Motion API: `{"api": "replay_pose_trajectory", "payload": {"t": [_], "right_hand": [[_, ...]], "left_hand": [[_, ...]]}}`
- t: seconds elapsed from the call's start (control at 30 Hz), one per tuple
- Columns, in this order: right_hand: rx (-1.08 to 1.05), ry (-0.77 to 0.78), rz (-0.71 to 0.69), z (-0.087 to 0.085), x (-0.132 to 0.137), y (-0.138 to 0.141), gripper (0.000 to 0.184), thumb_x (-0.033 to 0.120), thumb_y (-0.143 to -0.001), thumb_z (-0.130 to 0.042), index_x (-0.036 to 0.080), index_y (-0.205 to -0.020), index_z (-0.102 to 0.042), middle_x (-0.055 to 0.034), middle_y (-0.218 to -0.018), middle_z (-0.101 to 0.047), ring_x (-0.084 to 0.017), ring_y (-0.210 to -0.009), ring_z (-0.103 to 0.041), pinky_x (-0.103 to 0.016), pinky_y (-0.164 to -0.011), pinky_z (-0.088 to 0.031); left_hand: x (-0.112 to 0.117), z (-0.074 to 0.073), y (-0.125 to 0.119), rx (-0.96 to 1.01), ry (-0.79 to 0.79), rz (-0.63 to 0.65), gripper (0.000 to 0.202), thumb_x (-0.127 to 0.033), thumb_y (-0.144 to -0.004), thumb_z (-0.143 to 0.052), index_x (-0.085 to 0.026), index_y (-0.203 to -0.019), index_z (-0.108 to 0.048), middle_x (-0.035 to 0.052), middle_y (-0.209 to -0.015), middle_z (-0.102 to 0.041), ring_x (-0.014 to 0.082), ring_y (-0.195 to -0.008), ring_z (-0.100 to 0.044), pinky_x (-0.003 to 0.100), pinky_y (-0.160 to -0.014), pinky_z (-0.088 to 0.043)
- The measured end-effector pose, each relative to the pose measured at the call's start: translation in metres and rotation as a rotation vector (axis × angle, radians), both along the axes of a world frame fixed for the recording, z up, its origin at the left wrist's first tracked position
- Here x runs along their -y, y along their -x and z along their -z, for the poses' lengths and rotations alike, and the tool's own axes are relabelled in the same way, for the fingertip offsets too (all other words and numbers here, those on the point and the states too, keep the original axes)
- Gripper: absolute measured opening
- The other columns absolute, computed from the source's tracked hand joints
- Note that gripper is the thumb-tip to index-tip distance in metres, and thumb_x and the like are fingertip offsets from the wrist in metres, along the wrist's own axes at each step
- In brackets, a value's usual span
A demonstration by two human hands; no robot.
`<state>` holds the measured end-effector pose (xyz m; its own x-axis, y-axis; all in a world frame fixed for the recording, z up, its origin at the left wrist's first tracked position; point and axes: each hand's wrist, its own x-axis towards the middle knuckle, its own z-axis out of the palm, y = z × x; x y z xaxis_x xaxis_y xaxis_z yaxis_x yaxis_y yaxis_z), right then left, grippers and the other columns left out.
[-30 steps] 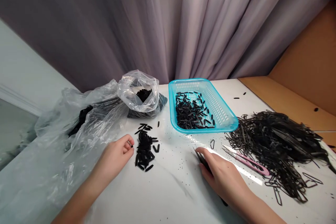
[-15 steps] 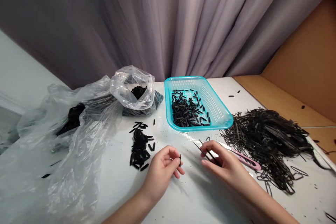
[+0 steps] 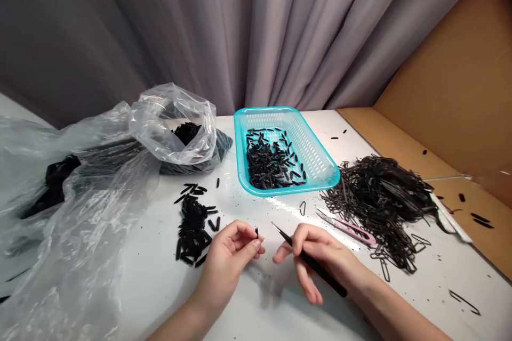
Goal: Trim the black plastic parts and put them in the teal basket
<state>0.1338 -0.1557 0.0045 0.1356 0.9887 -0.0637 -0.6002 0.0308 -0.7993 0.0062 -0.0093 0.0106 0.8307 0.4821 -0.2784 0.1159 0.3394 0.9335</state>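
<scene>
My left hand [image 3: 230, 258] pinches a small black oblong piece [image 3: 256, 232] between thumb and fingertips, held just above the white table [image 3: 256, 298]. My right hand [image 3: 320, 258] grips black tweezers [image 3: 310, 265] whose tip points up and left toward that piece, a short gap away. A pile of the same small black pieces [image 3: 194, 226] lies just left of my left hand. A turquoise basket [image 3: 320, 157] behind my hands holds more of them.
A heap of thin black loops [image 3: 380, 197] lies at the right, with pink tweezers [image 3: 348, 228] at its near edge. Crumpled clear plastic bags [image 3: 100, 181] with dark contents cover the left. Brown cardboard [image 3: 452, 101] stands at the right; grey curtain behind.
My left hand left the pile with a small piece and came to the middle. My right hand lifted the black tweezers off the table and turned their tip toward the piece.
</scene>
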Motion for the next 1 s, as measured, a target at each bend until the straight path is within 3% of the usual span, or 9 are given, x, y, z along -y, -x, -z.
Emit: {"api": "replay_pose_trajectory", "payload": {"t": [0.07,0.17,0.3,0.4,0.5,0.63,0.83,1.0], "right_hand": [[-0.116,-0.057,0.067,0.004,-0.003,-0.001,0.013,0.025,-0.083,-0.046,0.015,-0.083,-0.054,-0.0103,-0.098,-0.062,-0.015,-0.06,-0.066,-0.02,-0.044,-0.047],[-0.133,-0.031,0.142,0.006,-0.004,-0.002,0.004,0.02,-0.08,-0.055,0.016,-0.079,-0.054,-0.0065,-0.088,-0.065,-0.015,-0.07,-0.065,-0.023,-0.056,-0.048],[0.01,0.023,0.116,0.008,-0.003,-0.003,0.024,0.03,-0.073,-0.069,0.019,-0.08,-0.049,-0.0007,-0.072,-0.06,-0.013,-0.071,-0.058,-0.027,-0.068,-0.043],[0.108,0.046,0.14,0.009,-0.004,-0.001,0.038,0.039,-0.062,-0.076,0.018,-0.079,-0.049,0.0013,-0.068,-0.051,-0.013,-0.068,-0.049,-0.024,-0.064,-0.038],[0.15,0.065,0.281,0.009,-0.007,0.0,0.033,0.045,-0.075,-0.063,0.015,-0.072,-0.051,0.0022,-0.062,-0.041,-0.01,-0.059,-0.038,-0.021,-0.057,-0.031],[0.081,0.115,0.386,0.008,-0.01,-0.001,0.023,0.038,-0.084,-0.053,0.016,-0.077,-0.05,0.005,-0.056,-0.038,-0.007,-0.05,-0.037,-0.019,-0.051,-0.027],[0.119,0.147,0.325,0.009,-0.009,0.001,0.023,0.036,-0.085,-0.055,0.018,-0.08,-0.042,0.003,-0.054,-0.056,-0.008,-0.049,-0.052,-0.017,-0.05,-0.034],[0.054,0.151,0.194,0.01,-0.012,0.003,0.03,0.04,-0.079,-0.06,0.017,-0.076,-0.041,0.0032,-0.048,-0.056,-0.009,-0.042,-0.055,-0.014,-0.04,-0.034]], "left_hand": [[-0.001,0.001,0.0,0.002,0.021,-0.01,0.011,-0.017,-0.075,-0.063,-0.016,-0.073,-0.053,-0.0005,-0.072,-0.062,0.0116,-0.067,-0.06,0.021,-0.065,-0.045],[-0.002,0.0,-0.001,-0.005,0.041,-0.022,0.011,-0.016,-0.077,-0.062,-0.016,-0.075,-0.051,0.0008,-0.076,-0.064,0.0121,-0.068,-0.061,0.021,-0.065,-0.045],[-0.003,0.0,-0.001,-0.007,0.054,-0.027,0.009,-0.015,-0.078,-0.061,-0.016,-0.078,-0.052,0.0016,-0.079,-0.064,0.012,-0.069,-0.06,0.021,-0.065,-0.045],[-0.003,-0.001,-0.001,-0.009,0.037,-0.03,0.007,-0.015,-0.078,-0.06,-0.016,-0.076,-0.054,0.0022,-0.08,-0.065,0.0119,-0.069,-0.06,0.021,-0.065,-0.045],[-0.003,-0.001,-0.001,-0.014,0.01,-0.005,0.005,-0.014,-0.079,-0.059,-0.016,-0.077,-0.055,0.0015,-0.08,-0.065,0.0116,-0.069,-0.06,0.021,-0.066,-0.046],[-0.003,0.0,-0.001,-0.005,-0.007,0.038,0.005,-0.015,-0.082,-0.056,-0.018,-0.085,-0.057,0.0008,-0.083,-0.065,0.0115,-0.071,-0.061,0.021,-0.066,-0.046],[-0.003,0.004,0.001,-0.018,-0.029,0.079,0.012,-0.017,-0.083,-0.055,-0.02,-0.093,-0.061,0.0028,-0.095,-0.065,0.0119,-0.074,-0.06,0.021,-0.068,-0.047],[-0.001,0.003,0.002,-0.002,-0.091,0.187,0.019,-0.017,-0.085,-0.051,-0.022,-0.096,-0.065,0.0038,-0.094,-0.061,0.0128,-0.072,-0.056,0.023,-0.063,-0.046]]}}
